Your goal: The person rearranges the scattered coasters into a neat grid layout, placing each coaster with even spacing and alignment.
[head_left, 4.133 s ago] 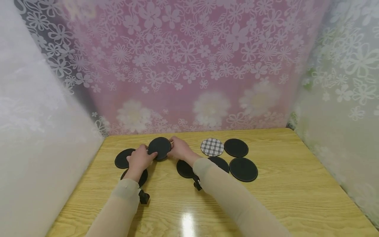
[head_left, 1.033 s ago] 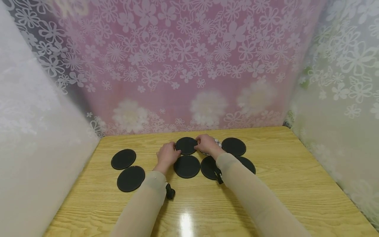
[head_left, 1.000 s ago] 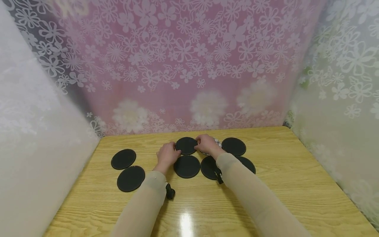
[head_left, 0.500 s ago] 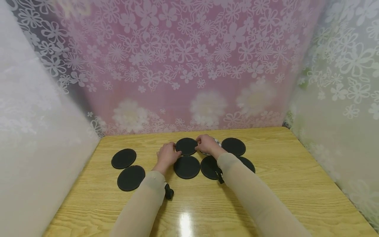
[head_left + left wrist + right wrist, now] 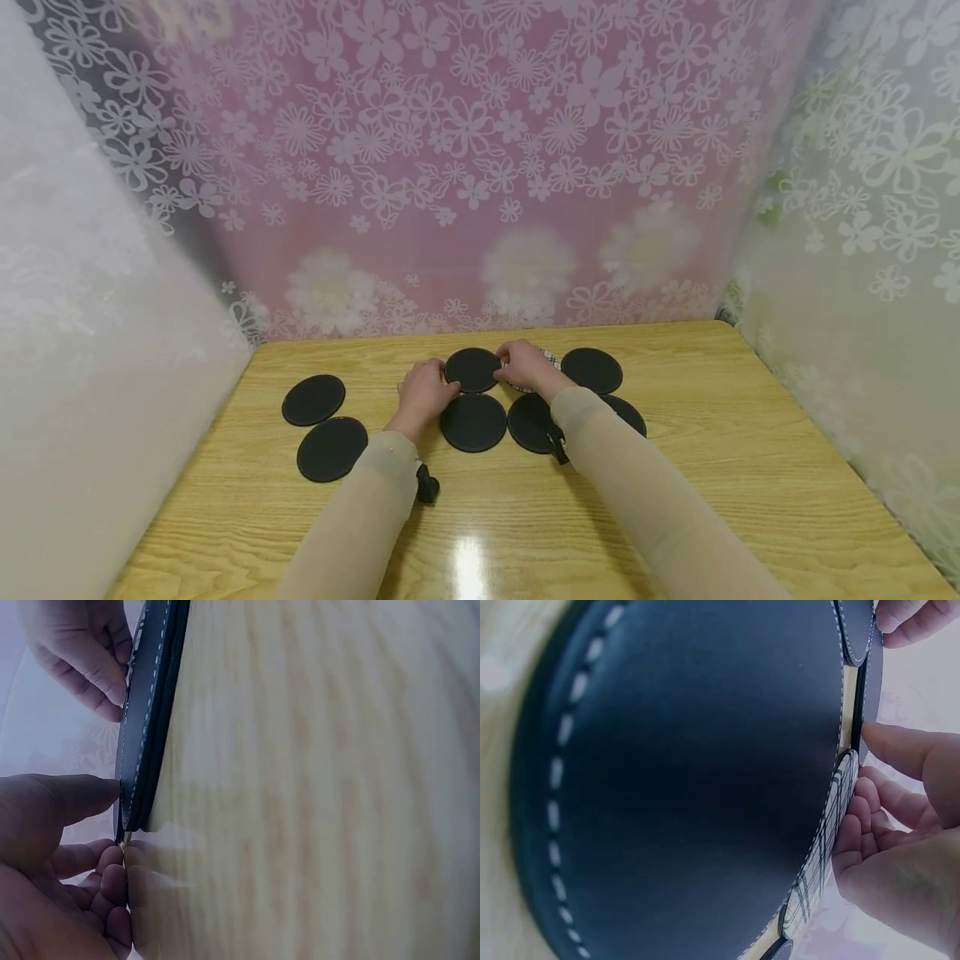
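Both hands are at a round black coaster [image 5: 472,370] at the back middle of the table, one on either side. My left hand [image 5: 425,390] holds its left edge between thumb and fingers. At its right edge, my right hand [image 5: 525,365] pinches with the thumb on the rim and the other fingers curled, as the right wrist view shows. A plaid coaster [image 5: 826,840] lies partly hidden beneath that hand. Directly in front of the held coaster is another black coaster [image 5: 473,422] with pale edge stitching, seen large in the right wrist view.
Right of it lies a black coaster [image 5: 528,423], partly under the right forearm. More black coasters are at the right, one at the back [image 5: 592,371] and one in front [image 5: 625,415]. Two lie apart at the left, a rear coaster [image 5: 313,400] and a front coaster [image 5: 332,450].
Since the oldest frame, both hands have carried the black coaster rightward and brought it down behind another, beside the plaid one. During the last second hands and coaster have barely moved.
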